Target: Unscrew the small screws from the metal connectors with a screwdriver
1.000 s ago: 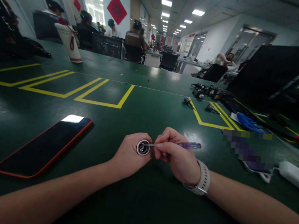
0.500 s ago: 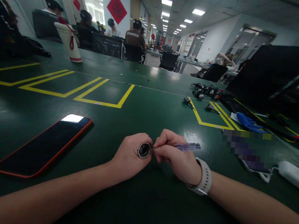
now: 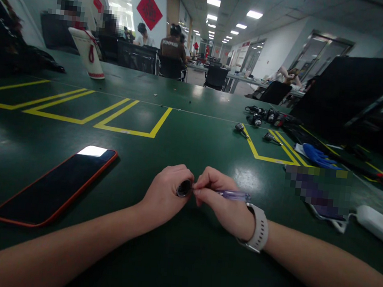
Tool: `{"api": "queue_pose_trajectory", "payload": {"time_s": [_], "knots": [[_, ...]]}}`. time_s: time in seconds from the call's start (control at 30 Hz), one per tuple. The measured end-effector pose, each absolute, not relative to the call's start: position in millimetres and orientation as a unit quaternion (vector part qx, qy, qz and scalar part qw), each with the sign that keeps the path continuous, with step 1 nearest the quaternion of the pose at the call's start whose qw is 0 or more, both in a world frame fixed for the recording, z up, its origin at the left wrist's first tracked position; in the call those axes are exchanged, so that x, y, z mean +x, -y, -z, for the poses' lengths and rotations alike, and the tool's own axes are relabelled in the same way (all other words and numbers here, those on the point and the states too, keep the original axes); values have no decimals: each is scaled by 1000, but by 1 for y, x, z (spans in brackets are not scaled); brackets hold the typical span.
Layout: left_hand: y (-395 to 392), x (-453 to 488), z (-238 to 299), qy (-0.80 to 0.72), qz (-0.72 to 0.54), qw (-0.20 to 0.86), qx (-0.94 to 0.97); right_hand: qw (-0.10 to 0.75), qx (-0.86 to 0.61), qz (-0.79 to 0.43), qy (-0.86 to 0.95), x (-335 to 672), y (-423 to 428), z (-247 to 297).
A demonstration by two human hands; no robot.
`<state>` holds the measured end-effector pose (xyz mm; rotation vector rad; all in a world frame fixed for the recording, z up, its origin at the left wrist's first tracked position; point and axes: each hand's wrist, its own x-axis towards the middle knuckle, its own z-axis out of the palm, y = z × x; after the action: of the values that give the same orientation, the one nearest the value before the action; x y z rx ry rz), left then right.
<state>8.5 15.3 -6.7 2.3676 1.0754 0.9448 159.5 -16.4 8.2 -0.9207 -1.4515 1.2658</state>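
My left hand (image 3: 163,195) is closed around a round metal-rimmed connector (image 3: 184,188), its dark open end facing me; the fist hides the rest of it. Pinched in the fingers of my right hand (image 3: 221,199) is a small screwdriver (image 3: 235,195) with a see-through purple handle, which lies back over the hand toward the wrist. Its tip is hidden near the connector's right side, and I cannot tell whether it touches. Both hands are close together, just above the green table (image 3: 172,260).
A phone in a red case (image 3: 57,186) lies to the left. Farther right are two metal connectors (image 3: 241,129), black parts with cables (image 3: 259,116), a blue glove (image 3: 318,156), a blurred-out device (image 3: 319,193) and a white block (image 3: 378,224). A white cup (image 3: 88,52) stands far left.
My right hand has rotated slightly, and the screwdriver handle has dropped lower and swung left. The connector's opening has tilted, so its inside looks darker. My left hand has shifted slightly.
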Motion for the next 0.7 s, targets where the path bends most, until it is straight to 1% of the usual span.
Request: {"api": "queue_pose_trajectory", "payload": {"time_s": [0.1,0.2,0.3,0.37,0.47,0.53,0.63,0.7], "knots": [[-16,8,6,-384,-346,184,836,499,-369,-610,493,157,14,-5],[-17,8,5,-400,-377,215,807,514,-351,-666,411,154,11,-3],[-19,7,6,-410,-385,257,786,524,-332,-667,412,154,11,-2],[-19,7,6,-412,-380,278,780,530,-326,-641,449,155,12,-3],[-19,8,5,-408,-358,291,788,524,-336,-550,557,160,14,-5],[-18,8,5,-401,-336,285,803,503,-358,-442,650,164,16,-8],[-19,8,5,-396,-315,262,822,437,-368,-256,780,168,20,-13],[-20,8,6,-398,-303,247,830,387,-348,-170,837,170,21,-15]]}}
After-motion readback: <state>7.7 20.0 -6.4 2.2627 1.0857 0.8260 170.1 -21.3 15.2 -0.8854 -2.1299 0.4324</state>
